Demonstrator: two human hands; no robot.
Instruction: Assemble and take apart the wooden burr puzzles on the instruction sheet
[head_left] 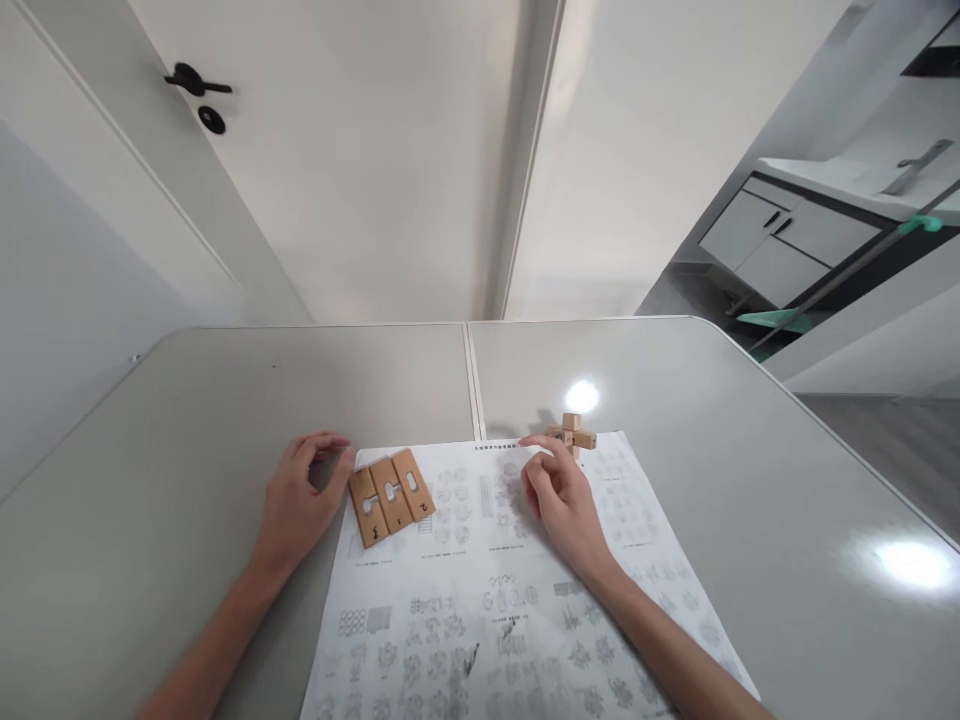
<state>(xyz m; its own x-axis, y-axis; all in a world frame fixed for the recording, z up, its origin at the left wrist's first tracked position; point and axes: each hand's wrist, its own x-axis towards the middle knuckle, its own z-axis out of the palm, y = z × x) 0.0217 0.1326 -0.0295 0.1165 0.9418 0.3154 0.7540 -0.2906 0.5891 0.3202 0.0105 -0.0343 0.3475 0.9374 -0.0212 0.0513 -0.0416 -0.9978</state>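
Three flat wooden puzzle pieces (398,491) lie side by side on the upper left of a printed instruction sheet (450,580). They are numbered 3, 1 and 2 and have cut-out slots. My left hand (304,490) rests on the table at the sheet's left edge, thumb and fingers apart, beside the piece numbered 3. Over the top of the sheet, my right hand (559,495) has its index finger stretched out near the printed title, the other fingers curled with nothing visible in them. Just behind it stands an assembled wooden burr puzzle (572,433), shaped like a cross.
The pale table (225,400) has a seam running down its middle, mostly covered by the sheet. A white door with a black handle (196,80) rises beyond the far edge. At the right are a sink cabinet (787,235) and bright reflections on the tabletop.
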